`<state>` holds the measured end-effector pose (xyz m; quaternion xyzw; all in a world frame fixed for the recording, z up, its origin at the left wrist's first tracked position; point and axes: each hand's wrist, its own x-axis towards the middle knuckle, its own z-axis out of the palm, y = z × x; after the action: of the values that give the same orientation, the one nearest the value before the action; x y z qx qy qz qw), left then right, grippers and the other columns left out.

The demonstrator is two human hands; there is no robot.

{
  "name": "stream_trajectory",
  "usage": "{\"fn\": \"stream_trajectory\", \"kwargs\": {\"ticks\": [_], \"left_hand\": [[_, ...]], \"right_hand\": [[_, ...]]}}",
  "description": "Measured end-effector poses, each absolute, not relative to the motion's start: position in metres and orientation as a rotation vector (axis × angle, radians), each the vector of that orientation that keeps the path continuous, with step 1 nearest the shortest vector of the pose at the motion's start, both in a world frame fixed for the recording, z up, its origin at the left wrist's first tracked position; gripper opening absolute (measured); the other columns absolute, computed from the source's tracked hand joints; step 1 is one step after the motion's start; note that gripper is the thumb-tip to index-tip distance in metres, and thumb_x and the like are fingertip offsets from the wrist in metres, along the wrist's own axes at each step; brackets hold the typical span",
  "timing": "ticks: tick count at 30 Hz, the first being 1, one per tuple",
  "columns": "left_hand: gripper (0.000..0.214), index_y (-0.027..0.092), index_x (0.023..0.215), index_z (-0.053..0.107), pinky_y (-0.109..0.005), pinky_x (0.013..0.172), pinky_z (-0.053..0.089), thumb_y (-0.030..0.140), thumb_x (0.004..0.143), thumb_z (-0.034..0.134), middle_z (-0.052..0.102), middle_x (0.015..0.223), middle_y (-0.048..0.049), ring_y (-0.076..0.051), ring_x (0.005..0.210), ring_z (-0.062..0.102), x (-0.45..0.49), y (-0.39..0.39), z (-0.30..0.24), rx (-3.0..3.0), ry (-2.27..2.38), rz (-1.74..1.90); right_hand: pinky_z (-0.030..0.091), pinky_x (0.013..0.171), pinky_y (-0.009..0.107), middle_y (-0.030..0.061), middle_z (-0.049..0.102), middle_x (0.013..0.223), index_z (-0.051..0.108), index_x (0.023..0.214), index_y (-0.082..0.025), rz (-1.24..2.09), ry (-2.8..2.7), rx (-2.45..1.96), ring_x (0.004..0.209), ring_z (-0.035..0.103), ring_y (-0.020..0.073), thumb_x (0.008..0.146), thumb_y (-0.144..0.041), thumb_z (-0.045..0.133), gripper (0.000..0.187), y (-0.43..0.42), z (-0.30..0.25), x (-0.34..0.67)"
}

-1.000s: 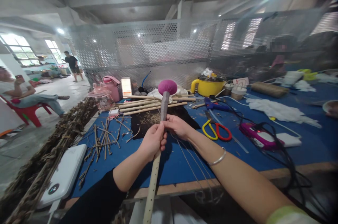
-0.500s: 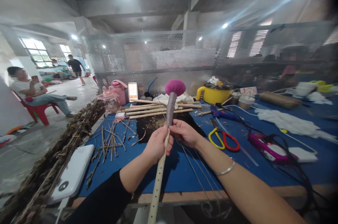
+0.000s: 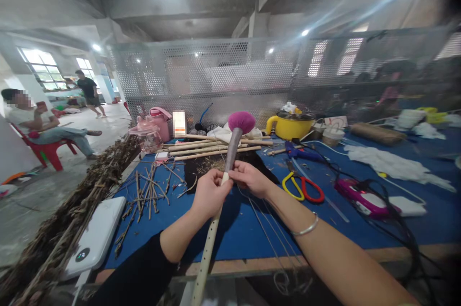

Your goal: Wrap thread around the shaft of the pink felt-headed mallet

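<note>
My left hand (image 3: pixel 211 190) is closed around a pale stick (image 3: pixel 209 248) with a row of small dark holes along it. The stick slants upward, away from me. Its upper part carries a tight grey wrapping (image 3: pixel 234 147), topped by a round magenta head (image 3: pixel 241 122). Just right of the stick, my right hand (image 3: pixel 250 178) pinches at the lower end of the wrapping, where thin grey wire (image 3: pixel 261 224) trails down from its fingers over the table edge. The fingertips partly hide what they pinch.
On the blue table (image 3: pixel 237 243) lie scissors (image 3: pixel 302 188), a glue gun (image 3: pixel 304 153), twigs (image 3: pixel 151 190), several pale sticks (image 3: pixel 216 152) and a power bank (image 3: pixel 95 238). Behind them stands a yellow pot (image 3: pixel 291 126). A magenta device (image 3: pixel 363 200) with cables lies right. Two people are at left.
The stick's lower end has swung slightly left. My left hand has turned a little, its fingers nearer the lower end of the wrapping. The right hand stays close beside it.
</note>
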<state>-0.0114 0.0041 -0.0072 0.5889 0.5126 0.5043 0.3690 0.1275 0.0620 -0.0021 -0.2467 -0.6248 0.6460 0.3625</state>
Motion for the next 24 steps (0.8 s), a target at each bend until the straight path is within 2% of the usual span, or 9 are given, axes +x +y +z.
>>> {"fn": "stream_trajectory", "kwargs": {"ticks": [4,10,16,21,24], "left_hand": [[0.020,0.016,0.073,0.050,-0.017,0.036,0.034,0.034,0.072,0.056,0.051,0.050,0.0055,-0.006,0.036,0.044,-0.008,0.001,-0.003,1.429,1.208,1.350],[0.021,0.016,0.073,0.047,-0.017,0.035,0.033,0.035,0.072,0.057,0.052,0.049,0.0054,-0.006,0.034,0.044,-0.006,0.001,-0.004,1.335,1.111,1.375],[0.024,0.017,0.075,0.044,-0.018,0.036,0.034,0.040,0.076,0.052,0.056,0.055,0.0029,-0.007,0.035,0.046,-0.005,0.000,-0.003,1.304,0.943,1.299],[0.031,0.017,0.081,0.049,-0.020,0.039,0.035,0.046,0.081,0.040,0.058,0.059,0.0003,-0.009,0.039,0.049,-0.010,0.003,-0.005,1.453,1.078,1.108],[0.027,0.017,0.080,0.052,-0.019,0.043,0.034,0.043,0.075,0.051,0.054,0.056,0.0027,-0.008,0.044,0.047,-0.012,0.004,-0.008,1.641,1.371,1.262]], "right_hand": [[0.013,0.036,0.017,-0.0055,0.041,0.058,0.052,0.094,-0.013,1.758,-1.629,-0.511,0.041,0.024,0.0021,0.068,-0.028,0.067,0.034,0.064,0.001,0.133],[0.009,0.034,0.018,-0.0089,0.031,0.047,0.053,0.093,-0.013,1.733,-1.618,-0.493,0.037,0.016,0.0022,0.074,-0.031,0.062,0.027,0.064,0.002,0.134],[0.008,0.033,0.018,-0.0092,0.033,0.046,0.054,0.098,-0.012,1.823,-1.574,-0.540,0.034,0.017,0.0021,0.072,-0.032,0.063,0.034,0.063,0.002,0.134],[0.007,0.033,0.018,-0.0105,0.030,0.042,0.051,0.077,-0.014,1.755,-1.505,-0.629,0.033,0.016,0.0014,0.066,-0.030,0.068,0.026,0.066,-0.004,0.133],[0.009,0.033,0.017,-0.0096,0.034,0.043,0.051,0.075,-0.014,1.675,-1.512,-0.724,0.033,0.019,0.0017,0.066,-0.030,0.068,0.025,0.068,-0.008,0.131]]}}
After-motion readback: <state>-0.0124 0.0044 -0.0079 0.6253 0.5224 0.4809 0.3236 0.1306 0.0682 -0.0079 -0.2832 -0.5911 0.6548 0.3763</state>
